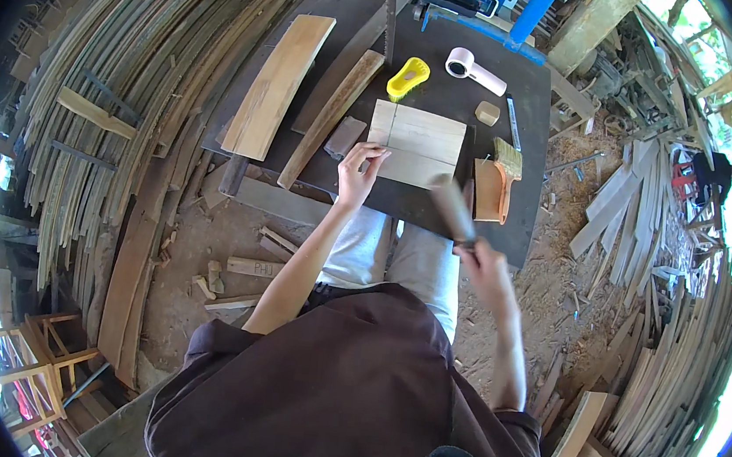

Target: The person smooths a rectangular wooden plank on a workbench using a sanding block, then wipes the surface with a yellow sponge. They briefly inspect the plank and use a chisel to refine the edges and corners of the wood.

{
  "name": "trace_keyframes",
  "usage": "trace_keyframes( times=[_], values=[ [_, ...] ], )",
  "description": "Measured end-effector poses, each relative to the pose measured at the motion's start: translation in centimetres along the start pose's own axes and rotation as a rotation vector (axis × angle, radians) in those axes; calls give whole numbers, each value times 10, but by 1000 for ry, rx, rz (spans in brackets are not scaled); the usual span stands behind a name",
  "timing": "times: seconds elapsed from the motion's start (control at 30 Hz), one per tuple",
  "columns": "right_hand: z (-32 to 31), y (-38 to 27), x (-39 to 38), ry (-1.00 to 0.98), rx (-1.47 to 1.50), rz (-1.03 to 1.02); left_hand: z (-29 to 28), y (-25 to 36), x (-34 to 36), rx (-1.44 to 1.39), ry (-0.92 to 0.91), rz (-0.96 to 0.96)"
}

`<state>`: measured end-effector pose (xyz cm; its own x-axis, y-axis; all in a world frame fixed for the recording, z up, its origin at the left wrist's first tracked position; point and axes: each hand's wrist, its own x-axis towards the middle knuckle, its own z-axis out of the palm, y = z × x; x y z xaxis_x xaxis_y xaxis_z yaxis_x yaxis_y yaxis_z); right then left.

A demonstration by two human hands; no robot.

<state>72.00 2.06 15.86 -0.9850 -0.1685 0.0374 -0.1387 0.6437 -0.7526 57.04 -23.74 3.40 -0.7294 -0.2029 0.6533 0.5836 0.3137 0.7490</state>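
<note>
A pale flat wooden panel (428,135), with a seam across it, lies on the dark table in front of me. My left hand (359,173) is closed in a pinch at the panel's near left edge; whatever its fingertips hold is too small to make out. In my right hand (487,274) is a handled tool (452,209), smeared by motion, its broad brownish-grey end pointing at the panel's near right corner. Left of the panel sits a greyish block (345,138). Beside its right edge are an orange-brown wooden piece (491,195) and a bristle brush (508,157).
Toward the back of the table (450,38) are a yellow scrub brush (409,77), a pale handheld fan (486,78), a small wooden block (487,112) and a slim pen-like tool (513,124). Boards (281,88) lie on the left. Stacked timber (164,42) flanks the workplace.
</note>
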Motion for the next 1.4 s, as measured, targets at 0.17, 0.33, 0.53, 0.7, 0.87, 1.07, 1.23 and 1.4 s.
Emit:
trace_keyframes(
  times=[0.17,0.33,0.53,0.7,0.87,1.07,1.23,1.4],
  values=[
    [64,-24,31,132,42,-124,-5,5,1,14,-73,-46],
    [104,-8,56,194,-38,-182,-5,3,-1,60,-56,-74],
    [101,-8,45,271,59,-143,0,-2,-2,-37,-20,-58],
    [100,-5,39,313,117,-156,1,-2,0,-23,10,-60],
    [105,0,30,329,170,19,0,-8,-4,-4,74,-71],
    [118,19,9,384,255,177,-3,-4,-6,-4,88,-113],
    [131,27,6,363,295,197,0,0,-6,65,76,51],
    [134,27,6,344,311,184,0,0,-7,76,72,88]
  ],
)
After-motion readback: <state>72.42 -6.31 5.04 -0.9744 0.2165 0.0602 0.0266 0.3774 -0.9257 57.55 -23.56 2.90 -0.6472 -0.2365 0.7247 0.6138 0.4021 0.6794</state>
